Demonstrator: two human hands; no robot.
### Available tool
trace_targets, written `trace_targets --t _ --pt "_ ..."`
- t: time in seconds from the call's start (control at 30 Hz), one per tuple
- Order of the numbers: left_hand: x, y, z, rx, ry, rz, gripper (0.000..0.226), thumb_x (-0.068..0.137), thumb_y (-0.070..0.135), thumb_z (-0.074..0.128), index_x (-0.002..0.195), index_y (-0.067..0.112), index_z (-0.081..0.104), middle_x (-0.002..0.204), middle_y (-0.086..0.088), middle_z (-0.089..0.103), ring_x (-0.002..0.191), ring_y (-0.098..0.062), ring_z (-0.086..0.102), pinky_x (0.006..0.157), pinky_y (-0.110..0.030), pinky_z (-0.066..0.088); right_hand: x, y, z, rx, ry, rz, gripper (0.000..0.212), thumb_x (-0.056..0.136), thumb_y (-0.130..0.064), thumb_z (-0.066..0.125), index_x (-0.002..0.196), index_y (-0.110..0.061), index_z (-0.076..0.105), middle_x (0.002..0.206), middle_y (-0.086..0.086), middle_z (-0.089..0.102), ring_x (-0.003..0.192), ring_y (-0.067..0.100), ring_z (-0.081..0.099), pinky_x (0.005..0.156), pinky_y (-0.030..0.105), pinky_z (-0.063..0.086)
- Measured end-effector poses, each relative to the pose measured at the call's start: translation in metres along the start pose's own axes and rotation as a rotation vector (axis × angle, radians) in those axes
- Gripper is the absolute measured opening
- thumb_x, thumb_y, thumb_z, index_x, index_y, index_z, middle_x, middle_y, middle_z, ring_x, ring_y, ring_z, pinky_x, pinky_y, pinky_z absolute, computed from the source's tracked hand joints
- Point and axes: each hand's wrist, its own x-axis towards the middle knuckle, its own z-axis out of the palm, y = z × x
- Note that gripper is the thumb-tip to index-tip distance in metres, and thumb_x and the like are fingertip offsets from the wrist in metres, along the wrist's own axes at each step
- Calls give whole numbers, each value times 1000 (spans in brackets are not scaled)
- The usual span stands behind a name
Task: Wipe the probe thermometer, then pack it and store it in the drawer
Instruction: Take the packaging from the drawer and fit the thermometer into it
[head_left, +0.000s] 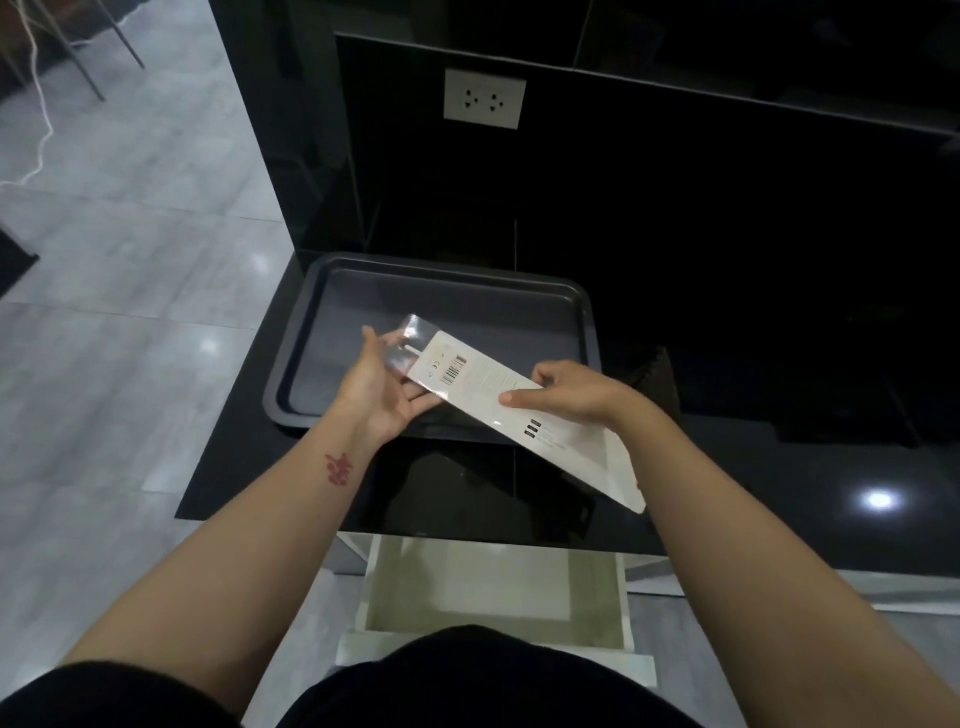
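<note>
Thermometer packaging (524, 410), a flat white card sleeve with a clear plastic end, is held tilted above the black bench (779, 483) and the near edge of the dark baking tray (447, 291). Left hand (382, 387) supports the clear end from below with fingers curled on it; right hand (574, 392) grips the card's middle, fingers clamped on its edge. An open white drawer (493, 592) sits below the bench edge.

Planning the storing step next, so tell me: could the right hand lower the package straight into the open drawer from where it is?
Probably yes. The drawer stands pulled out below the counter edge, nothing visible inside, and the package already hangs just above it in the right hand and left hand.
</note>
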Motion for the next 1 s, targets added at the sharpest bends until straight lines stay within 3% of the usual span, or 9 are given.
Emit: trace_targets --t 0.17,0.23,0.33,0.43,0.67,0.77,0.87,0.93,1.0 --pt "0 -6 2 -15 11 -29 51 100 57 29 122 21 58 117 -16 70 101 -35 71 77 -49 59 7 -18 10 -79 100 13 59 70 -79 61 84 -22 57 88 -7 65 80 11 63 71 31 49" --pt "-3 -8 4 19 -23 -27 48 98 58 37 121 22 57 113 -14 72 99 -32 72 74 -45 61 8 -26 13 -143 140 8 58 70 -83 57 80 -26 52 85 -8 64 77 11 61 65 29 46" --pt "-4 -14 6 107 -19 34 11 97 24 59 104 18 53 106 -12 71 88 -25 74 65 -37 61 9 -37 16 -242 169 4 58 72 -84 52 77 -27 46 83 -8 60 73 11 57 60 29 41" --pt "-1 -12 5 91 16 82 19 93 3 61 100 17 52 102 -12 70 83 -24 73 61 -33 60 12 -38 13 -219 181 -13 60 72 -84 52 81 -24 49 90 -6 62 81 13 58 67 34 45" --pt "2 -5 -1 122 94 143 16 99 8 54 114 10 49 101 -11 69 85 -22 73 62 -34 62 -7 -13 -20 -210 -135 14 55 79 -70 62 113 -27 60 113 -10 62 102 12 60 92 34 49" --pt "2 -8 0 99 112 140 28 99 12 56 125 8 50 108 -11 71 93 -23 73 68 -36 62 -13 -6 -19 -71 -182 -41 36 85 -51 68 115 -32 62 108 -13 66 100 14 65 84 29 53" --pt "-2 -17 10 -36 86 84 40 95 28 62 130 9 53 119 -13 69 103 -26 70 73 -39 61 -11 -8 -11 -37 -75 -176 22 88 -39 69 106 -32 60 103 -15 63 99 15 63 71 25 49" --pt "-8 -23 25 -71 32 -10 54 90 45 65 130 11 53 121 -15 67 106 -29 67 84 -45 58 -7 -10 -4 -216 60 -271 25 89 -41 66 109 -34 55 108 -10 63 104 21 61 80 35 49" --pt "-13 -27 41 -64 10 -97 70 85 55 64 136 9 46 129 -18 60 104 -31 64 98 -50 49 -6 -14 6 -506 246 -349 36 92 -43 59 124 -32 50 113 -2 64 103 27 61 76 37 47"
